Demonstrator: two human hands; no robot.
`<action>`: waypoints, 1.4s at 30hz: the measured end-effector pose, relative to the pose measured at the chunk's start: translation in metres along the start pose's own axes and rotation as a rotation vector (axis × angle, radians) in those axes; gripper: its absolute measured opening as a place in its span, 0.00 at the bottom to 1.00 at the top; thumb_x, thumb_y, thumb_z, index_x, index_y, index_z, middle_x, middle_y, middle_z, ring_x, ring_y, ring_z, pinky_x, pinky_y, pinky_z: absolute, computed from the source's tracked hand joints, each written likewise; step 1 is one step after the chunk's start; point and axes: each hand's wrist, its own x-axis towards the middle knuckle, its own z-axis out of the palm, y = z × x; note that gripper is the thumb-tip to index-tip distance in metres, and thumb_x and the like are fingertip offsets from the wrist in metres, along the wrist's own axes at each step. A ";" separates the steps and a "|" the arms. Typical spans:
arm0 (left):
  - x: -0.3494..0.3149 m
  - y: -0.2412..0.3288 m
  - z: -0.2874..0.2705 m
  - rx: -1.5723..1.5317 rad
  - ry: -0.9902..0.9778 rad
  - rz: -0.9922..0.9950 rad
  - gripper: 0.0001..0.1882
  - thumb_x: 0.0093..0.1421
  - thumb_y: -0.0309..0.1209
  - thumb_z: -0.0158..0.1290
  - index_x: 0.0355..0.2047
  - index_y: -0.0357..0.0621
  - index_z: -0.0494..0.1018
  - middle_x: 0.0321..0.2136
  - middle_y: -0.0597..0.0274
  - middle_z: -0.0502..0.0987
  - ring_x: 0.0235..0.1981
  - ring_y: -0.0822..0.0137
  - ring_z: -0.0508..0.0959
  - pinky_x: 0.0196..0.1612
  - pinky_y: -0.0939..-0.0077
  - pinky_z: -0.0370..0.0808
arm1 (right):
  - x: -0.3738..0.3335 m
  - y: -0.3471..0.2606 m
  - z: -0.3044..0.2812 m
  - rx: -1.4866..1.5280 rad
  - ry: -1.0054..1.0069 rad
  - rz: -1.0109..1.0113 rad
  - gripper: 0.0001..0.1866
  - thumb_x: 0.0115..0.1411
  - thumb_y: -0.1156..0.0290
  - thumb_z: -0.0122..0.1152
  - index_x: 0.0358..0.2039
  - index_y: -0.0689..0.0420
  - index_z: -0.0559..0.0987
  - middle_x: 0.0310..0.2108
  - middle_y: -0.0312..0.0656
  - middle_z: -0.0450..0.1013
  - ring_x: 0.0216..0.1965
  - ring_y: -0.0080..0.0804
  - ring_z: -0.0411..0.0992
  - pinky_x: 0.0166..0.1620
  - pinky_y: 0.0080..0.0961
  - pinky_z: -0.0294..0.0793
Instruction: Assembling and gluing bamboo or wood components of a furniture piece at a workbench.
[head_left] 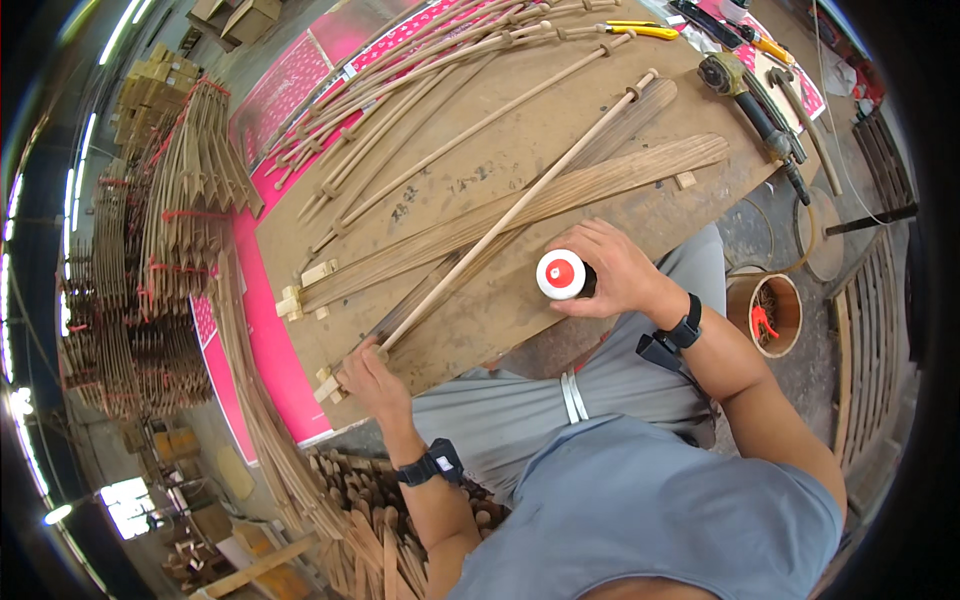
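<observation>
Left hand (378, 385) clamped on pale rod's (540, 190) near-left end; right hand (622, 272) wrapped round white bottle (561, 274). Seemingly bottle-positioning step; next move calls for steady rod.

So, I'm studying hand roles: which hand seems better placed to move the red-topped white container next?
Probably the right hand: its thumb and fingers are around the white container. The left hand is at the pale rod's near end, away from the container.
</observation>
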 end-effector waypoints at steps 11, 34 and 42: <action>-0.002 -0.012 -0.012 0.035 -0.190 -0.015 0.10 0.67 0.32 0.50 0.33 0.43 0.80 0.36 0.56 0.79 0.44 0.49 0.70 0.54 0.51 0.64 | 0.001 0.000 0.000 0.002 0.028 -0.022 0.30 0.47 0.52 0.79 0.46 0.55 0.81 0.41 0.42 0.78 0.44 0.46 0.75 0.50 0.39 0.73; 0.018 0.063 0.041 0.165 -0.022 0.360 0.25 0.67 0.39 0.59 0.60 0.39 0.72 0.56 0.43 0.74 0.61 0.40 0.68 0.66 0.42 0.61 | 0.003 0.000 -0.001 0.009 0.029 -0.030 0.30 0.47 0.53 0.79 0.46 0.55 0.81 0.40 0.44 0.77 0.43 0.47 0.74 0.49 0.38 0.72; 0.047 0.116 0.093 -0.006 -0.101 0.475 0.21 0.65 0.36 0.60 0.57 0.43 0.76 0.53 0.51 0.76 0.55 0.47 0.73 0.60 0.50 0.69 | 0.002 -0.002 0.001 -0.023 0.022 -0.015 0.29 0.47 0.53 0.79 0.45 0.55 0.81 0.39 0.45 0.77 0.42 0.48 0.74 0.48 0.38 0.72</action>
